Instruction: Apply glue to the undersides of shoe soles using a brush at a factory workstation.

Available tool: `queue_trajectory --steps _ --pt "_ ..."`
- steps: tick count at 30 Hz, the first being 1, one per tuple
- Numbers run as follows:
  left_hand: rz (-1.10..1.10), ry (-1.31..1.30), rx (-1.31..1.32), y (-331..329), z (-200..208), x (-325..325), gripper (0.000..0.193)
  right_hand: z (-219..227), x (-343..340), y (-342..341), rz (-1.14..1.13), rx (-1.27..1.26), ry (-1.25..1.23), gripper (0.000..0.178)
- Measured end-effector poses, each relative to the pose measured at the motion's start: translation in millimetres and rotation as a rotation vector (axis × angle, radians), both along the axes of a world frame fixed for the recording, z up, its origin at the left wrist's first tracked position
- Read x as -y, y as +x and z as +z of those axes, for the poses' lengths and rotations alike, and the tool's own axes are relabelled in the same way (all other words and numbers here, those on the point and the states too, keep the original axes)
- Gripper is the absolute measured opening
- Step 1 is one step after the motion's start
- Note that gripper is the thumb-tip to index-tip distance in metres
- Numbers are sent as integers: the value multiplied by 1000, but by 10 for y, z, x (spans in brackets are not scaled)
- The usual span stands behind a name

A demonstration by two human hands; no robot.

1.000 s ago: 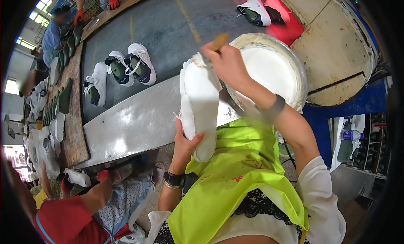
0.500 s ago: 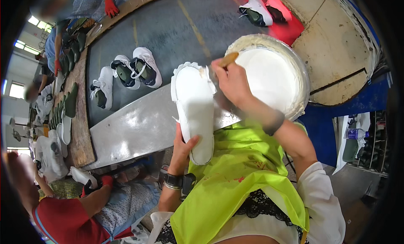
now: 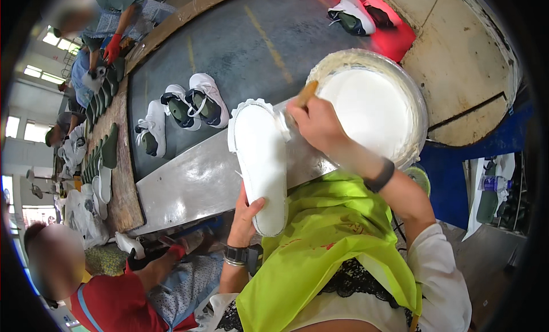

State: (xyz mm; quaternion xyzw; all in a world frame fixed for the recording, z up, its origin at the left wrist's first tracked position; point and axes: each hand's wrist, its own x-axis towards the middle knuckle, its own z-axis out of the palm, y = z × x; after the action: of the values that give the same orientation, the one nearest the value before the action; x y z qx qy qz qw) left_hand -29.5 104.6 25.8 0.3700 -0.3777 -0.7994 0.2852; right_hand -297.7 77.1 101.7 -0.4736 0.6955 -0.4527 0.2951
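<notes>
My left hand [image 3: 247, 215] grips the near end of a white shoe [image 3: 260, 154], which is turned with its flat underside up. A ruffled rim runs around the shoe's far end. In my right hand [image 3: 320, 123] is a brush with a wooden handle [image 3: 309, 93]. Its bristles touch, or nearly touch, the shoe's right edge near the far end; my fingers partly cover it. Just right of that hand stands a large round basin [image 3: 422, 103] of white paste [image 3: 366, 114], with dried paste crusted along its rim.
A metal plate [image 3: 171, 186] edges the dark conveyor belt [image 3: 229, 40]. Several white shoes with dark green forms inside [image 3: 209, 100] stand on the belt, and another pair [image 3: 351, 14] lies by a red sheet [image 3: 394, 43]. Co-workers [image 3: 120, 286] sit and stand at left.
The view has shifted slightly, so the belt shoes appear lower and farther right. The brush handle has tilted more upright, its bristles still at the shoe's right edge. Co-workers at left have moved.
</notes>
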Motion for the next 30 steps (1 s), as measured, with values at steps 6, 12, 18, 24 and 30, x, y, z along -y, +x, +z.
queue_trajectory --steps 6,12,18,24,30 --pt "-28 -87 133 -439 208 1242 68 328 -400 -445 -84 73 -99 22" --pt "-304 -232 123 -2356 555 2920 51 318 -659 -808 -179 311 -128 21" --pt "29 -411 716 -4317 -558 3546 132 184 -704 -1032 -331 282 -98 20" --pt "-137 -548 230 -3879 -791 3924 110 226 -571 -1106 -320 361 -148 17" --pt "90 -1546 1074 -2183 37 3241 95 135 -553 -1135 -404 407 -300 19"
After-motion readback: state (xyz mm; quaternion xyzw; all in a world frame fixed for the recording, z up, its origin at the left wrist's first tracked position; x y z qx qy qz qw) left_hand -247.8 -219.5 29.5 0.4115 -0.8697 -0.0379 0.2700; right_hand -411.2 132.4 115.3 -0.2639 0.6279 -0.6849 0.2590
